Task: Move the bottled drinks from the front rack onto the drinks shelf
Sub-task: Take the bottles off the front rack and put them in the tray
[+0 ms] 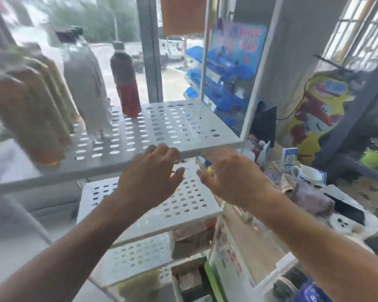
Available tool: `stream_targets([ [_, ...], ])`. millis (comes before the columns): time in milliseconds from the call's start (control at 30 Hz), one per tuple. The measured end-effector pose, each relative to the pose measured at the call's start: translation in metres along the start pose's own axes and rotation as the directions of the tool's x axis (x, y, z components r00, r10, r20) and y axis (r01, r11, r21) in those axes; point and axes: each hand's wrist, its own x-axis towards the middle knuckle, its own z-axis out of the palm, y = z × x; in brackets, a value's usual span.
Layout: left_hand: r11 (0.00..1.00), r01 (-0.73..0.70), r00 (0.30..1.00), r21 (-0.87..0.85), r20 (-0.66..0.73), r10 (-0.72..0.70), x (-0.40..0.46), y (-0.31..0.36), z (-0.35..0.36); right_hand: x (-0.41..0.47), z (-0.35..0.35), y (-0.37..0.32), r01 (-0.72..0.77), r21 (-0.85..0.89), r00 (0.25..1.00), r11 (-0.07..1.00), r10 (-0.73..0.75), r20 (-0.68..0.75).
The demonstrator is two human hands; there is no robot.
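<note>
A white metal rack of perforated shelves stands against a shopfront window, with a wet street and a parked vehicle blurred beyond the glass. On its top shelf, at the left, stands a row of amber-coloured bottled drinks, then a tall clear bottle with a dark cap, then a dark red bottle standing upright on its own further back; the right half of that shelf is bare perforated metal. A second perforated shelf sits below, and lower ones hold packets that I can't identify. To the right is a cluttered counter with a small blue-and-white carton, a white cup, a crumpled cloth and a yellow cartoon poster behind it. Blue trays hang past the rack's upright.

Both bare forearms reach in from below. The left hand is held palm down at the front edge of the top shelf, fingers loosely spread and holding nothing. The right hand is beside it, just apart, fingers curled forward; something small, yellow and blue, shows at its fingertips, but I cannot tell whether it is pinched or merely behind them.

Everything is smeared by motion, the left-hand bottles worst, so labels are unreadable, and the leftmost bottles are cut by the picture's edge.
</note>
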Motion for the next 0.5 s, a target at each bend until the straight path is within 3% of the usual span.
stream_targets([
  [300,0.991,0.133,0.988,0.020,-0.078,-0.131,0.006,-0.096,-0.016,0.116,0.016,-0.071,0.082,0.258,0.992,0.963,-0.053,-0.118],
  [500,0.986,0.167,0.983,-0.022,-0.070,-0.168,0.016,-0.119,-0.007,0.202,0.031,-0.084,-0.025,0.409,0.996,0.912,0.059,-0.072],
])
